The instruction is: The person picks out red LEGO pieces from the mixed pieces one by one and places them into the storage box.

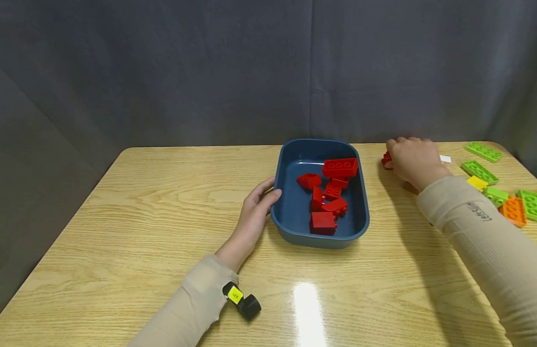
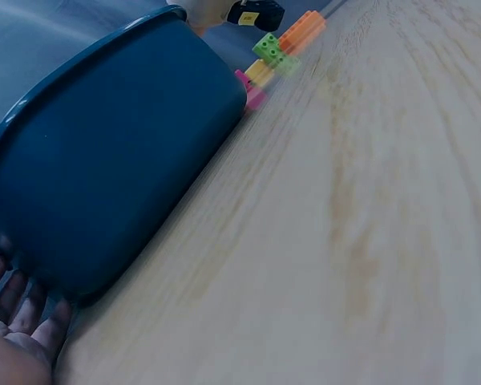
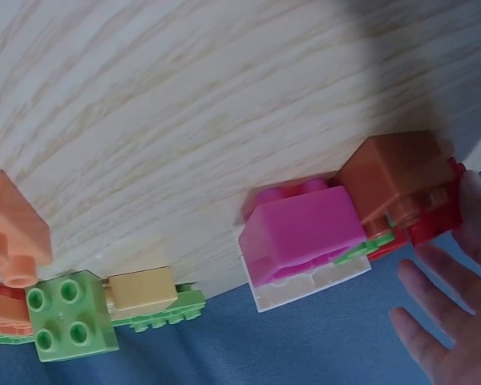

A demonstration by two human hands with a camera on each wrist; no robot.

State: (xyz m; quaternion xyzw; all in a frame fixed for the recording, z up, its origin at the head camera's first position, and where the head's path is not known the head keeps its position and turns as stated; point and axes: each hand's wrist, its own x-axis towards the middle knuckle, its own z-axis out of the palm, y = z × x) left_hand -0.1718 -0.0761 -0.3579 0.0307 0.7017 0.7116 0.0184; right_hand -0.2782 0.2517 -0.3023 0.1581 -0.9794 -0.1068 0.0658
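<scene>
A dark blue plastic bin (image 1: pixel 318 243) holds several red toy building bricks (image 1: pixel 323 223). My left hand (image 1: pixel 253 212) grips its left side, thumb at the rim and fingers along the outer wall. The left wrist view shows those fingers against the bin wall. At the table's far edge, my right hand (image 1: pixel 415 161) pinches a red brick (image 3: pixel 441 216) between thumb and finger, its other fingers extended. The hand covers much of that brick in the head view. Beside it are a brown brick (image 3: pixel 393 176), a magenta brick (image 3: pixel 305 228) and a white piece (image 3: pixel 313 287).
On the right of the wooden table (image 1: pixel 164 217) lie green plates (image 1: pixel 479 172), a yellow brick (image 1: pixel 477 182), a green brick (image 1: pixel 496 196) and an orange brick (image 1: pixel 513 210). A dark grey curtain (image 1: pixel 207 72) hangs behind the table.
</scene>
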